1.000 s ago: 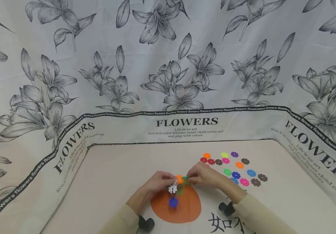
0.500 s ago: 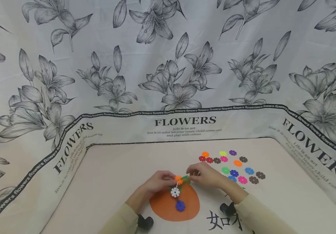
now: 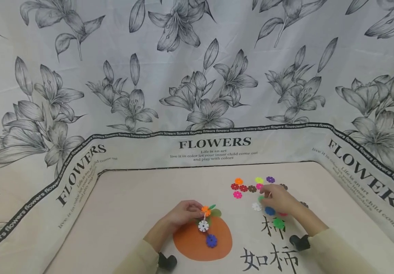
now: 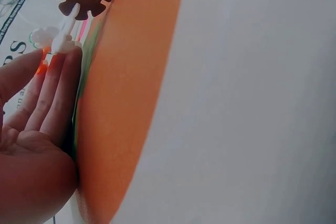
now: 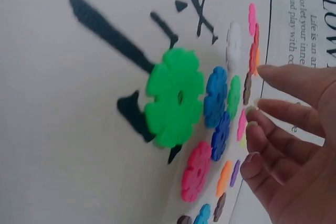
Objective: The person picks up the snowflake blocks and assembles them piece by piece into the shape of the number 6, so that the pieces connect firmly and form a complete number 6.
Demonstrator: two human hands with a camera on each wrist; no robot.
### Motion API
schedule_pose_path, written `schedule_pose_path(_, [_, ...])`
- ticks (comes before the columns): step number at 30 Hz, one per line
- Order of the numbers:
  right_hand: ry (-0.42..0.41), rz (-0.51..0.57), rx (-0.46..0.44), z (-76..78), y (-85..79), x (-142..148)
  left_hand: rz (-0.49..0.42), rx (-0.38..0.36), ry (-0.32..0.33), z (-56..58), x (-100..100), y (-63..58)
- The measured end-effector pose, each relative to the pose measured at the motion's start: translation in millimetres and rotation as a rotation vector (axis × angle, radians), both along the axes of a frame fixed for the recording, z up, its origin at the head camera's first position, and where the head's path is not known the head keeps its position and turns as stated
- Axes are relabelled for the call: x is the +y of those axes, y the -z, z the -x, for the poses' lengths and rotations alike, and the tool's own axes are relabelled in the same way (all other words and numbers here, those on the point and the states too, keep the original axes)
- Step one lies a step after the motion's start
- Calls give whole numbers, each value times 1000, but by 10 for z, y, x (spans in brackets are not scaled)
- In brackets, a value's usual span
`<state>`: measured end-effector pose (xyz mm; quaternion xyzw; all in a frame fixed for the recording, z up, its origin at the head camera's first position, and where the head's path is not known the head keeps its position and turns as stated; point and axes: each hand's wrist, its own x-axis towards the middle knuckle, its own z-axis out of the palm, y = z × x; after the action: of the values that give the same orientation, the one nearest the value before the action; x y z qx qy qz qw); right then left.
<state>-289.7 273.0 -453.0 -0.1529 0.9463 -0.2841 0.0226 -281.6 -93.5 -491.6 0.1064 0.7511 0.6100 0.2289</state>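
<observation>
My left hand pinches a chain of slotted plastic flower discs by its upper end, over the printed orange fruit. At the fingertips is an orange disc with a green disc, seen edge-on, at its right. Below them hang a white disc and a blue disc. The left wrist view also shows a brown disc joined to the white one. My right hand hovers above the loose discs, nothing between its parted thumb and fingers. Nearest below it are a light green disc and a brown disc.
Several loose discs are spread over the right of the pale tablecloth, among them a bright green disc on printed characters and a white disc. A flower-print curtain stands behind and at both sides.
My right hand has left the green disc on the chain and moved right, over the loose discs. My left hand keeps its pinch, almost in place.
</observation>
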Motion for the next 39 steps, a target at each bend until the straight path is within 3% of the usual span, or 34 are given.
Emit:
schedule_pose_path(7, [-65, -11, -57, -28, 51, -14, 5, 30, 1, 2, -4, 39])
schedule_pose_path(13, [-5, -43, -127, -15, 67, -73, 14, 21, -9, 10, 11, 48])
schedule_pose_path(19, [-29, -9, -88, -36, 38, -91, 5, 19, -22, 10, 11, 53])
schedule_pose_path(24, [-56, 92, -72, -55, 15, -189, 3, 29, -40, -5, 13, 52])
schedule_pose_path(31, [-66, 323, -154, -92, 40, -499, -2, 42, -75, -13, 20, 82])
schedule_pose_path(39, [-100, 429, -157, -108, 105, -753, 25, 46, -88, -22, 31, 69])
